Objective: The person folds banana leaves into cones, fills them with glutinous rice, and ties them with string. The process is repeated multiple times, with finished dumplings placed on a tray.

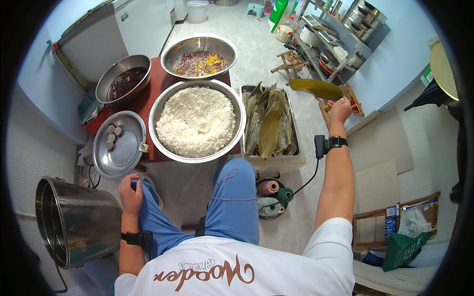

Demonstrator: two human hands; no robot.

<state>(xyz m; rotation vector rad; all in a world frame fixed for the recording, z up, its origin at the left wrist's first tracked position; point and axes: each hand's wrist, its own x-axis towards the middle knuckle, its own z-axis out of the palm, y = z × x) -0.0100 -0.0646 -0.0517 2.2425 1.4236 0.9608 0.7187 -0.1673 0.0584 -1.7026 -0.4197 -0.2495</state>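
Out to the right, my right hand [340,110] pinches one end of a long olive-green leaf [314,88], raised past the tray. My left hand [130,194] rests by my left knee with its fingers curled; its palm is hidden, and no held thing shows. Before me stands a steel basin of white rice grains [196,122], with a small pale piece lying in the rice. A rectangular metal tray [298,150] right of the basin holds a stack of long leaves [269,125]. Pinkish-purple string [234,199] lies across my right thigh, with a loop above it.
Behind the rice is a basin of mixed beans and yellow kernels [200,63]. Left are a bowl of dark liquid [127,83], a metal lid [127,159] bearing round pieces and a steel pot [81,222]. Thread spools [272,198] sit beside my knee; a rack [348,63] stands far right.
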